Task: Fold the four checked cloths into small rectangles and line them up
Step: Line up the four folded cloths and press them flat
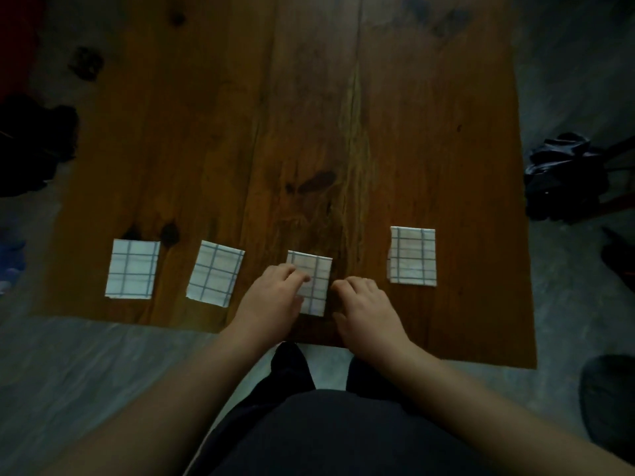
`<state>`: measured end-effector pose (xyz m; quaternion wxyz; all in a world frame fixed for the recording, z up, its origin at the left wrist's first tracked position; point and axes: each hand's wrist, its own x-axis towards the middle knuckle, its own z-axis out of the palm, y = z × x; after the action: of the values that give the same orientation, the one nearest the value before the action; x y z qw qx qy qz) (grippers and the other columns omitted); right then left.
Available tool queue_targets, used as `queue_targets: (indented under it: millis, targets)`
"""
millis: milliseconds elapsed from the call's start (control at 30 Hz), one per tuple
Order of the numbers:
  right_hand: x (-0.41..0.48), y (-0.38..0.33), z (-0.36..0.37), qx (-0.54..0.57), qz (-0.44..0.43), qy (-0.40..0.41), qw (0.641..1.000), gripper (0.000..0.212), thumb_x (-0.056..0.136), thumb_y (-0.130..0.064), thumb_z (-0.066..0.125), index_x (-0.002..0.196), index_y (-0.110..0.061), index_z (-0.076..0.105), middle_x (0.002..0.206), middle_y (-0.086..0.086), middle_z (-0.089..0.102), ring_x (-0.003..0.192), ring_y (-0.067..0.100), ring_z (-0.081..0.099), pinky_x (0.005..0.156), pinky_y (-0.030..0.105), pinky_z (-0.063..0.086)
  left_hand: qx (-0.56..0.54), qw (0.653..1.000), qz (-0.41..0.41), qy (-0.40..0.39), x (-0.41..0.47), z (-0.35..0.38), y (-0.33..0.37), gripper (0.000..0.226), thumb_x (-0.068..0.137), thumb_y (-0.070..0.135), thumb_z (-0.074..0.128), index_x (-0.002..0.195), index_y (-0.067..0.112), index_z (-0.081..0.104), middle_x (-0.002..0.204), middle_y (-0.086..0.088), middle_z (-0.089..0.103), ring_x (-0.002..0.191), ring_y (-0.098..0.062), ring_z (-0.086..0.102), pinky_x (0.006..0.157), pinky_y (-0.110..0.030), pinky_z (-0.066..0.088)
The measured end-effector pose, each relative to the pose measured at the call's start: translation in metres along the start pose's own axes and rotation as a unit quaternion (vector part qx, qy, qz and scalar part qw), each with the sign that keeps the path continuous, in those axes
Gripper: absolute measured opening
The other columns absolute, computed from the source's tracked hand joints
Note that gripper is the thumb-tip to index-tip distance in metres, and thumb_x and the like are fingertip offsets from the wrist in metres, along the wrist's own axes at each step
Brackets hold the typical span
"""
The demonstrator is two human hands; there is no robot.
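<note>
checked cloth [318, 281] under left hand [271, 300], beside right hand [364, 309]

Four cloths [132, 268] side by side on the table [309, 115], along its near edge.

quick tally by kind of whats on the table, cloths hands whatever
folded checked cloths: 4
hands, left hand and right hand: 2
total: 6
</note>
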<state>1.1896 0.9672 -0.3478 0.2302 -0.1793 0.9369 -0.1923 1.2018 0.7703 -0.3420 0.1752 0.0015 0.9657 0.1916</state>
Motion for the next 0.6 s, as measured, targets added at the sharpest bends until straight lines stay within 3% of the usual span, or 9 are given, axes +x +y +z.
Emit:
queue_targets:
  millis: [233,433,600]
  targets:
    - [0.0,-0.051,0.037,-0.063,0.072,0.003,0.995,0.06,0.091,-0.041,0.063,0.143,-0.029,0.037,0.147,-0.001,0.041,0.134,0.02,0.038,0.109,0.036,0.037,0.027,0.998,0.014,-0.06,-0.02,0.011,-0.052,0.075,0.085,0.038,0.07,0.148,0.033,0.03,0.151,0.002,0.032,0.136,-0.019,0.035,0.113,-0.039,0.037]
    - [0.001,-0.052,0.048,-0.05,0.106,0.02,0.993,0.048,0.092,-0.033,0.062,0.137,-0.026,0.047,0.148,0.003,0.043,0.136,0.023,0.039,0.11,0.039,0.037,0.064,0.992,0.094,-0.055,-0.017,0.018,-0.065,0.065,0.092,0.04,0.062,0.148,0.03,0.032,0.153,0.0,0.029,0.141,-0.02,0.027,0.117,-0.04,0.03]
    - [0.012,-0.036,0.051,-0.054,0.1,0.039,0.993,0.045,0.092,-0.031,0.063,0.135,-0.025,0.051,0.147,0.005,0.046,0.138,0.025,0.039,0.113,0.042,0.035,0.068,0.992,0.102,-0.043,0.005,0.015,-0.064,0.061,0.094,0.038,0.059,0.149,0.029,0.033,0.155,-0.001,0.031,0.143,-0.021,0.025,0.117,-0.04,0.028]
